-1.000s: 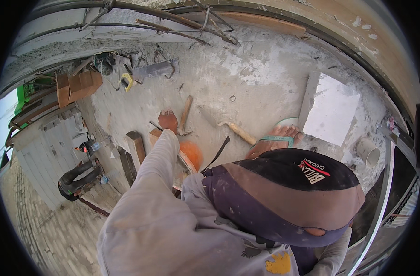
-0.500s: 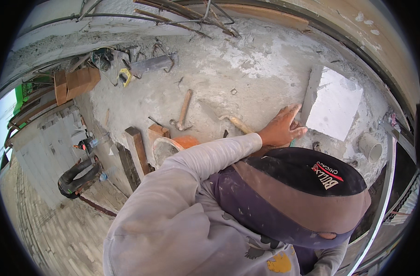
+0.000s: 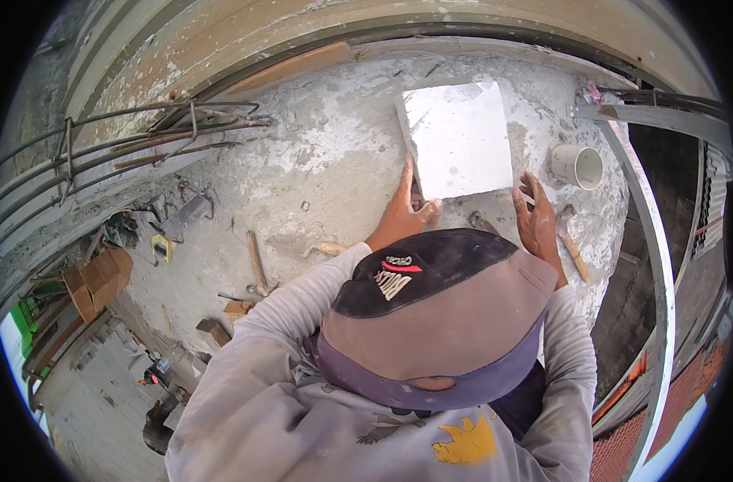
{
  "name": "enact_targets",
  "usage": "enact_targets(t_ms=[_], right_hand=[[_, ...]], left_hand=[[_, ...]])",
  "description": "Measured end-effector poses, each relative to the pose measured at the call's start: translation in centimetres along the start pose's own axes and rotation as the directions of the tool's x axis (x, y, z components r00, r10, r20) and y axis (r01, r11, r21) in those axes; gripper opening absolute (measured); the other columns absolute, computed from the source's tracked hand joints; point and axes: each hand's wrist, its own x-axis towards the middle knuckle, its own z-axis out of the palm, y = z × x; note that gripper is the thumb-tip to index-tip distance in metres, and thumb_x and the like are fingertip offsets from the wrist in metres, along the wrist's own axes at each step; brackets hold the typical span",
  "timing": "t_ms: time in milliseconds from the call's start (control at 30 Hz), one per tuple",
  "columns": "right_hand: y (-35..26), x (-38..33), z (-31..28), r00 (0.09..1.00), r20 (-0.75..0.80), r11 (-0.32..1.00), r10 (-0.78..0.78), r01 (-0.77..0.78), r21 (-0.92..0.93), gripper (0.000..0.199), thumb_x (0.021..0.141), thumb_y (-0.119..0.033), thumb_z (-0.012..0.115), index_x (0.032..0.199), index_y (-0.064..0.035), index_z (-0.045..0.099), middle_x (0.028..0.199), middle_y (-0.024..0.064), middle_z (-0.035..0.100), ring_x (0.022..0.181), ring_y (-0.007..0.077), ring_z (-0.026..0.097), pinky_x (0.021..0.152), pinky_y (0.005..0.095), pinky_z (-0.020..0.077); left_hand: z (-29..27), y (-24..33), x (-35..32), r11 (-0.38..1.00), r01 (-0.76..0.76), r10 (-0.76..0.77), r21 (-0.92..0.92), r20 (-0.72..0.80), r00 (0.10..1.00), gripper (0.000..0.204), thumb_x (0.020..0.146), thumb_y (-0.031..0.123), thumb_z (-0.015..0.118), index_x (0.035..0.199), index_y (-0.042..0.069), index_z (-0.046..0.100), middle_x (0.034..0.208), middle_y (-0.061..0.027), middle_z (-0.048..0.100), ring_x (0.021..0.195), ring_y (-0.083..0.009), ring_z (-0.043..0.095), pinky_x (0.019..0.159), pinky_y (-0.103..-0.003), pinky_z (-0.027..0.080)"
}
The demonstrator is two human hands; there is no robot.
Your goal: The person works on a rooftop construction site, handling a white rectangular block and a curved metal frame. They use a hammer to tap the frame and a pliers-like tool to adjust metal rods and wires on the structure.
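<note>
A square white-faced block [image 3: 459,149] with a grey side lies on the rough concrete surface. My left hand [image 3: 404,210] touches its near left corner, index finger stretched along the left side and thumb apart. By the near right corner is my right hand [image 3: 536,218], fingers spread; whether they touch the block I cannot tell. Right of that hand lies a hammer [image 3: 575,255] with a wooden handle. Between my hands sits a dark tool [image 3: 483,222], partly hidden. A trowel's wooden handle [image 3: 331,248] lies left of my left hand, and another hammer [image 3: 255,259] farther left.
An open white cylinder [image 3: 587,169] lies right of the block. A pale metal rail [image 3: 649,221] runs along the right edge, beside a drop. Steel bars [image 3: 149,145] jut in at the left. A yellow-handled saw [image 3: 162,247] and a cardboard box [image 3: 100,281] lie beyond.
The view has swung right, so the block now appears nearer the middle. My right hand has come into sight by the block's right corner; my left hand has moved against its left side.
</note>
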Motion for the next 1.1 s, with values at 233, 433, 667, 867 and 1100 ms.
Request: enact_targets(t_ms=[233, 433, 667, 867, 1100], right_hand=[[-5.9, 3.6, -1.0, 0.992, -0.027, 0.965, 0.122, -0.112, 0.236, 0.056, 0.106, -0.046, 0.052, 0.130, 0.0025, 0.064, 0.118, 0.0257, 0.070, 0.108, 0.0394, 0.067, 0.097, 0.0447, 0.0515], [-8.3, 7.6, -8.8, 0.966, -0.214, 0.881, -0.148, 0.226, 0.415, 0.047, 0.110, -0.043, 0.048, 0.119, -0.0033, 0.070, 0.102, 0.0118, 0.075, 0.089, 0.0192, 0.071, 0.081, 0.0320, 0.0590], [-0.5, 5.6, -2.0, 0.981, -0.136, 0.990, -0.139, 0.143, 0.016, 0.025, 0.098, -0.026, 0.064, 0.111, -0.0068, 0.073, 0.102, 0.0177, 0.075, 0.094, 0.0390, 0.070, 0.088, 0.0478, 0.0550], [-0.5, 6.6, 9.9, 0.903, -0.191, 0.920, -0.386, 0.363, -0.145, 0.028, 0.096, -0.024, 0.067, 0.117, -0.0055, 0.069, 0.116, 0.0165, 0.066, 0.112, 0.0341, 0.061, 0.091, 0.0417, 0.0551], [-0.9, 6.7, 8.9, 0.941, -0.261, 0.968, -0.213, 0.240, 0.076, 0.018, 0.099, -0.017, 0.062, 0.108, -0.0014, 0.063, 0.110, 0.0193, 0.065, 0.108, 0.0375, 0.062, 0.087, 0.0452, 0.0540]], left_hand=[[-2.5, 2.6, 4.1, 0.937, 0.223, -0.248, -0.269, -0.065, 0.967, 0.114, 0.088, 0.054, 0.075, 0.159, -0.010, 0.014, 0.142, -0.0382, 0.042, 0.139, -0.0452, 0.046, 0.114, -0.053, 0.043], [-6.6, 14.7, 3.4, 0.770, 0.285, -0.332, -0.571, 0.023, 0.943, 0.076, 0.089, 0.053, 0.069, 0.149, 0.014, 0.043, 0.148, -0.0075, 0.047, 0.136, -0.0259, 0.045, 0.109, -0.044, 0.039], [-11.9, 4.5, -0.3, 0.896, 0.143, -0.372, -0.421, -0.533, 0.759, 0.070, 0.090, 0.049, 0.071, 0.145, 0.011, 0.050, 0.145, -0.0113, 0.053, 0.132, -0.0271, 0.050, 0.106, -0.044, 0.044], [-19.5, -7.3, -3.0, 0.949, 0.223, -0.315, -0.222, -0.701, 0.640, 0.065, 0.093, 0.043, 0.072, 0.145, 0.008, 0.052, 0.143, -0.0123, 0.055, 0.130, -0.0273, 0.054, 0.106, -0.043, 0.046], [-23.7, -9.7, -4.3, 0.911, 0.400, -0.240, 0.099, -0.661, 0.711, 0.060, 0.096, 0.035, 0.073, 0.144, 0.005, 0.054, 0.140, -0.0135, 0.059, 0.128, -0.0276, 0.057, 0.106, -0.041, 0.048]])
